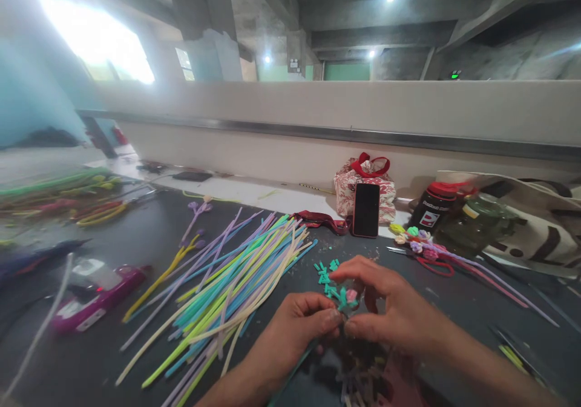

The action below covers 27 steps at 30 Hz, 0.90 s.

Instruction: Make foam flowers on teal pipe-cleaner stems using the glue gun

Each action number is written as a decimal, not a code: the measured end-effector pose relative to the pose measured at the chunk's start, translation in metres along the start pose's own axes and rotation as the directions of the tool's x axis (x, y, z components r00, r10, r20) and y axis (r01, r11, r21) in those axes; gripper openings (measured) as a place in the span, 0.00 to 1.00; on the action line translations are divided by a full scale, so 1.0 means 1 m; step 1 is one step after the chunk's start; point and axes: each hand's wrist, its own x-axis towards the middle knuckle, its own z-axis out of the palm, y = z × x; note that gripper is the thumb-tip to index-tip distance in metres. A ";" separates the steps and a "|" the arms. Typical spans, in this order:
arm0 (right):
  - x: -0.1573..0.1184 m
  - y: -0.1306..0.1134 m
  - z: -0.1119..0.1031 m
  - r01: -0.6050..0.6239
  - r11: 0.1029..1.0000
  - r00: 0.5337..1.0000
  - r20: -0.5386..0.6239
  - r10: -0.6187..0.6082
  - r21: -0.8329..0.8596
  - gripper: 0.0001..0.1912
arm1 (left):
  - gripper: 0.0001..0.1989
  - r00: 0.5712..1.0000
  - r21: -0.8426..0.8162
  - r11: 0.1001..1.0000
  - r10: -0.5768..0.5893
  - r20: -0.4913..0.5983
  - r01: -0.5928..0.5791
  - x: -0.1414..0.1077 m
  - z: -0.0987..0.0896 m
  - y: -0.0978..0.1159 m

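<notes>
The teal piece (344, 300) sits between the person's hands, above the desk (152, 228): the left fingers (327, 318) pinch it low down, while the right hand (391, 304) curves around it, whether gripping I can't tell. Teal bits (323, 274) lie just beyond, and a phone (365, 210) stands before a bag (344, 186).

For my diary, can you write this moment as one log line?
left hand: pinching at green piece | right hand: thumb and forefinger apart, beside it | left: colourful strips | behind: upright phone
</notes>
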 end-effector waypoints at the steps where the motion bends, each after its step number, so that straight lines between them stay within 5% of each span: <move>1: 0.001 -0.001 -0.001 0.014 1.000 1.000 0.008 -0.014 -0.014 0.21 | 0.12 1.000 -0.001 1.000 0.003 0.012 -0.003 0.000 0.000 0.000; 10: 0.001 -0.004 -0.004 0.109 0.994 0.989 0.099 -0.106 -0.028 0.12 | 0.10 0.989 -0.082 0.993 -0.070 0.129 0.081 0.002 -0.005 -0.009; 23: 0.003 -0.008 0.000 0.067 0.997 0.994 0.089 -0.062 -0.046 0.06 | 0.11 0.983 -0.137 0.984 -0.091 0.158 0.113 0.003 -0.008 -0.009; 27: 0.001 -0.009 -0.006 0.020 0.998 0.996 0.092 -0.014 -0.067 0.21 | 0.11 0.989 -0.114 0.991 -0.050 0.140 0.066 0.001 -0.007 -0.008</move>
